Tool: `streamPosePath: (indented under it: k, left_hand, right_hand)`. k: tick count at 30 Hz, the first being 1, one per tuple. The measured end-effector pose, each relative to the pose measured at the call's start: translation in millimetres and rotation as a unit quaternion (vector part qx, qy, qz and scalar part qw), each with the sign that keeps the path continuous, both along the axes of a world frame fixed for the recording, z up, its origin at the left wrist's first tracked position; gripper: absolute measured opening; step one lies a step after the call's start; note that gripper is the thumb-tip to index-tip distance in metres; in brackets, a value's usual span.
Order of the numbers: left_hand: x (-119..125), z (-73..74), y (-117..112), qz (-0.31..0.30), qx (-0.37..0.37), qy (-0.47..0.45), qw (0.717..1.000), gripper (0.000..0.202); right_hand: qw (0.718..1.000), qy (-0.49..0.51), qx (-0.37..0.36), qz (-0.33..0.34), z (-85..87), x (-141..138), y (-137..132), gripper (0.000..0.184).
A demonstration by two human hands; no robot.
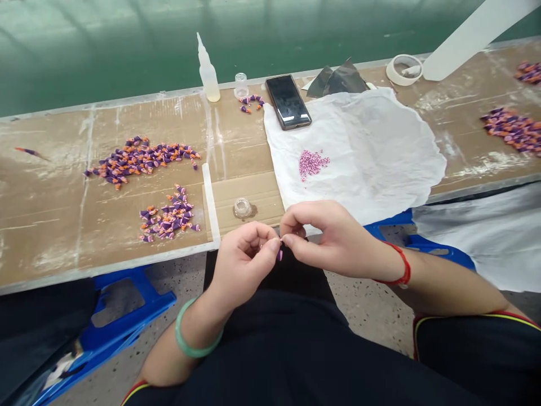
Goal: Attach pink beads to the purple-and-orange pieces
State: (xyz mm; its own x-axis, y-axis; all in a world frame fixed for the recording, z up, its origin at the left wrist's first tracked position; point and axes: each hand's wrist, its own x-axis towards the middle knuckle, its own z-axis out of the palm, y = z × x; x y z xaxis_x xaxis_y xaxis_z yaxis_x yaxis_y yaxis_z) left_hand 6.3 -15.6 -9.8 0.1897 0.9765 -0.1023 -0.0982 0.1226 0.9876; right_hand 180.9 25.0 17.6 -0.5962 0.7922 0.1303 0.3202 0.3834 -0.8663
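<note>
My left hand (243,262) and my right hand (325,234) meet above my lap, just off the front edge of the bench. Their fingertips pinch a small purple piece (279,255), which shows only a little below them. A green bangle (196,332) circles my left wrist, and a red string bracelet (399,268) circles my right. Nearest my right hand lies a crumpled white sheet (372,146) holding a small heap of pink beads (313,164). Piles of purple and orange pieces (141,160) lie on the bench to the left.
A black phone (288,101), a plastic squeeze bottle (208,70), a small glass jar (241,85) and a tape roll (403,70) stand along the bench's back. A small glass dish (242,207) sits on cardboard (245,197). Blue stool frames (127,316) stand below.
</note>
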Motion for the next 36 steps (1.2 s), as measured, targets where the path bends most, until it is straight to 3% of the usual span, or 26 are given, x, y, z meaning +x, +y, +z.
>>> streamPosePath:
  k: [4,9,11,14,17,21,28,36]
  left_hand:
    - [-1,1.2,1,-0.015,-0.031,-0.007,0.999,0.019]
    - [-4,0.3,1,-0.023,-0.067,-0.094,0.993,0.025]
    - [-7,-1.3,0,-0.019,-0.070,-0.115,0.991,0.027]
    - [-15,-6.7,-2,-0.014,-0.072,-0.119,0.990,0.025]
    - [-24,-15.4,-4,0.008,-0.077,-0.110,0.991,0.022]
    - [-34,-25.6,-7,0.048,-0.087,-0.094,0.991,0.022]
    - [-44,-31.4,-6,0.069,-0.112,-0.063,0.989,0.023]
    - [-49,-36.7,-2,0.072,-0.122,-0.077,0.987,0.026]
  right_hand:
    - [0.998,-0.006,-0.068,0.013,1.4,0,1,0.013]
    - [0.973,0.040,-0.224,0.028,3.2,0,3,0.011]
    - [0.968,0.047,-0.244,0.036,2.9,0,3,0.011]
    - [0.985,0.029,-0.167,0.035,-1.2,-1,9,0.012]
    - [0.999,-0.032,-0.008,0.033,-10.3,-7,25,0.012]
    - [0.971,-0.181,0.143,0.066,-22.0,-24,55,0.012]
    - [0.895,-0.364,0.214,0.146,-12.7,-50,76,0.020]
    - [0.845,-0.430,0.259,0.186,-2.1,-64,79,0.021]
